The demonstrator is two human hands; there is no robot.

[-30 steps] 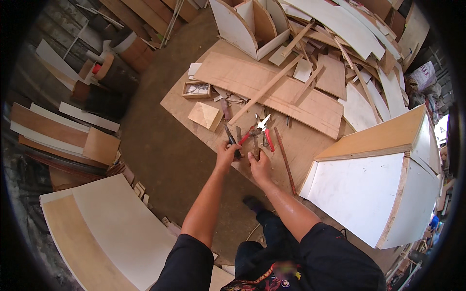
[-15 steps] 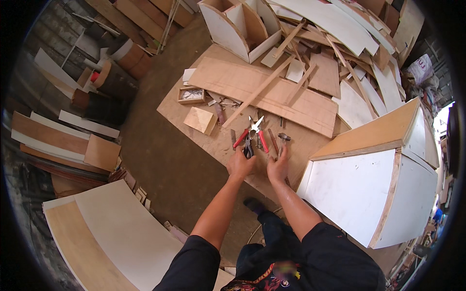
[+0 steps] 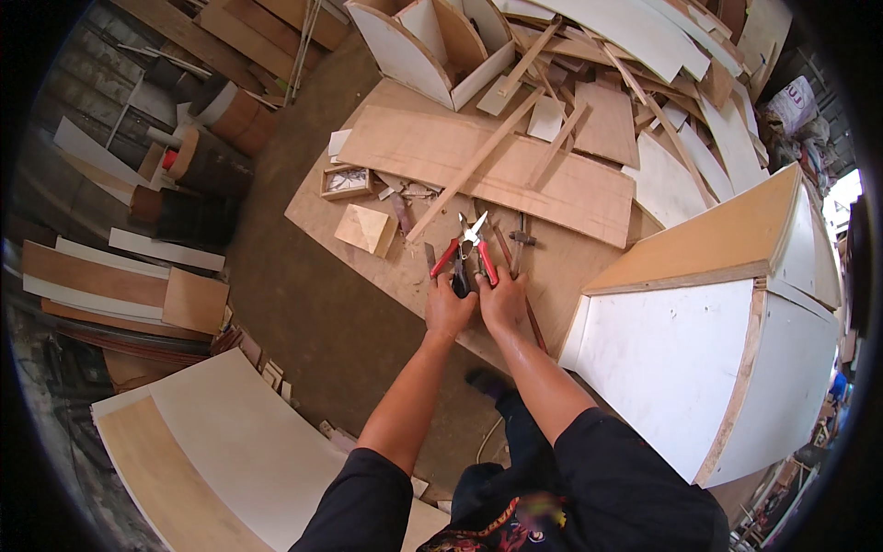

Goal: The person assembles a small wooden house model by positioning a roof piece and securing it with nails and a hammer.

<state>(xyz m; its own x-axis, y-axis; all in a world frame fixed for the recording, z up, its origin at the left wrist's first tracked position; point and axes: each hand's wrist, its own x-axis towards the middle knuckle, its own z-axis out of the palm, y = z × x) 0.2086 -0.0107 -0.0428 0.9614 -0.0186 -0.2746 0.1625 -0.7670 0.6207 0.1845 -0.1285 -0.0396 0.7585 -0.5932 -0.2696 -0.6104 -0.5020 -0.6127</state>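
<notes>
Red-handled snips (image 3: pixel 475 235) lie with blades apart and handles spread on the workbench, beyond my hands. My left hand (image 3: pixel 448 310) is closed around the dark grips of black-handled pliers (image 3: pixel 460 279), just below the snips' left handle. Close beside it, my right hand (image 3: pixel 500 302) has its fingers curled at the lower end of the snips' right red handle; its fingertips are partly hidden. A hammer (image 3: pixel 521 237) rests beyond my right hand, apart from it. Between hammer and snips runs a thin reddish bar (image 3: pixel 503 247). A flat metal strip (image 3: pixel 430 255) lies left of the snips.
A wooden block (image 3: pixel 366 229) and a small box of nails (image 3: pixel 347 181) sit at the bench's left. Behind lie a long board (image 3: pixel 414 147), a crossing batten (image 3: pixel 474 167) and piled offcuts. A white-sided cabinet (image 3: pixel 667 354) stands at right. Curved panels (image 3: pixel 244 432) lie at lower left.
My right hand has left the hammer and moved left to the snips. The hammer now lies farther from me. My left hand stays nearly in place, and the view has shifted slightly.
</notes>
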